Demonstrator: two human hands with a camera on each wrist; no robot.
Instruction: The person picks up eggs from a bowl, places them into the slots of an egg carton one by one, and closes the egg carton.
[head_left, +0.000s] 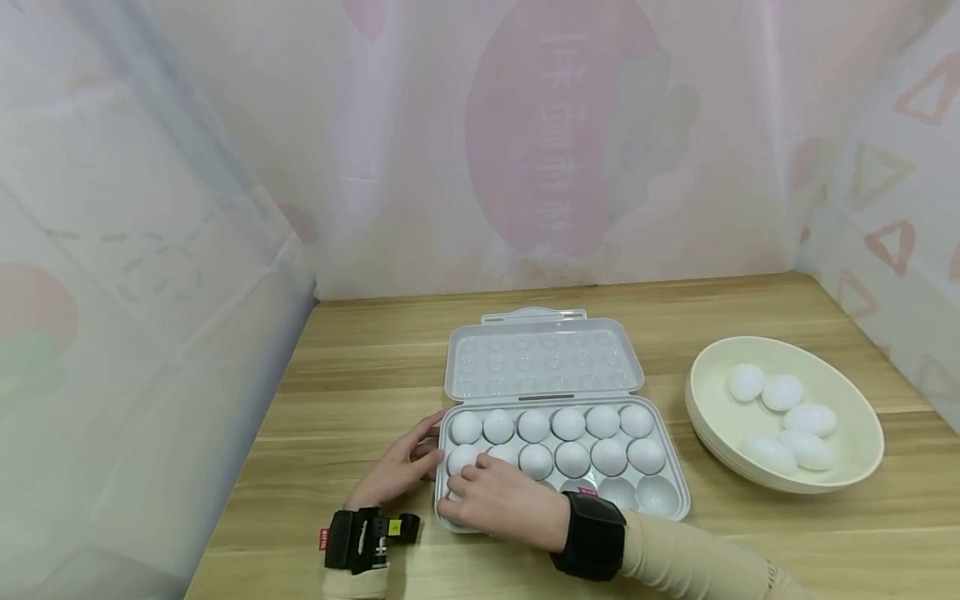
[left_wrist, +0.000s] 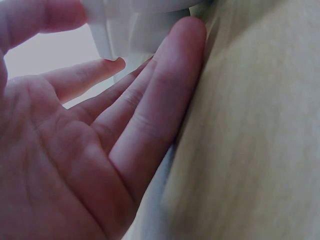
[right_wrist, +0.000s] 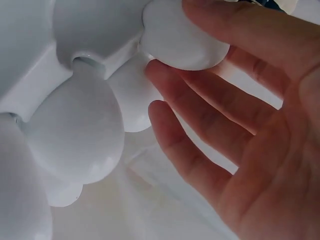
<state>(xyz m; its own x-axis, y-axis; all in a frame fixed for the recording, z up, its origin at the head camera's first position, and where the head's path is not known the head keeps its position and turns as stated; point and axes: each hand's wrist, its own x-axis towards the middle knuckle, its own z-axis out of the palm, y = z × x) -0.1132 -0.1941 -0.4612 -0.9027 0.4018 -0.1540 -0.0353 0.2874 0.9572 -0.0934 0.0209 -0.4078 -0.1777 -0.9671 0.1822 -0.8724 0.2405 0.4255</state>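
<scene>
A white egg box (head_left: 678, 482) lies open on the table, its clear lid (head_left: 545, 354) folded back. White eggs (head_left: 568, 424) fill its two far rows. My right hand (head_left: 513, 500) is over the front left of the box. In the right wrist view, its thumb and fingers pinch an egg (right_wrist: 177, 37) at a hollow there; the head view mostly hides this egg. My left hand (head_left: 397, 471) is at the box's left side, fingers rather straight. In the left wrist view, its thumb and fingertips touch the box's edge (left_wrist: 105, 30).
A cream bowl (head_left: 712, 442) holding several white eggs (head_left: 782, 392) stands on the right of the wooden table (head_left: 345, 367). Patterned cloth walls (head_left: 405, 208) enclose the table at the back and both sides.
</scene>
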